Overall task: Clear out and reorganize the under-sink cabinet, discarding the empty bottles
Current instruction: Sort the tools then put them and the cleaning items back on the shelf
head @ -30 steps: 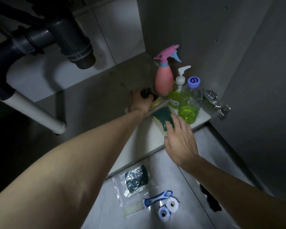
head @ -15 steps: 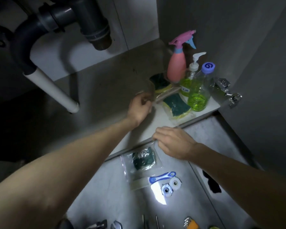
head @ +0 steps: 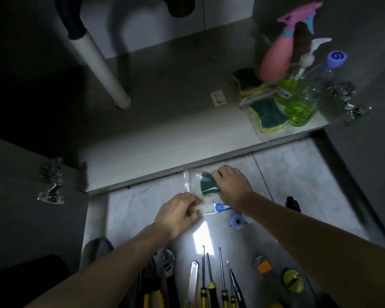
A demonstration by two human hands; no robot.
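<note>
Bagged sponge [head: 209,185] under R hand [head: 232,184] fingers.

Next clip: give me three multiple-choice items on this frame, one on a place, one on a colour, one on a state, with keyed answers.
1. Where does the pink spray bottle stand?
A. on the floor among the tools
B. in the cabinet's back right corner
C. beside the white pipe

2. What colour is the liquid in the clear bottle with the purple cap?
A. green
B. red
C. blue

3. What is the right hand doing?
A. hanging idle
B. holding a screwdriver
C. gripping a bagged green sponge

Answers:
1 B: the spray bottle stands inside the cabinet at the far right, far from the pipe.
2 A: the bottle holds yellow-green liquid at its bottom.
3 C: the right hand has its fingers curled on the sponge in its clear bag on the floor.
</note>
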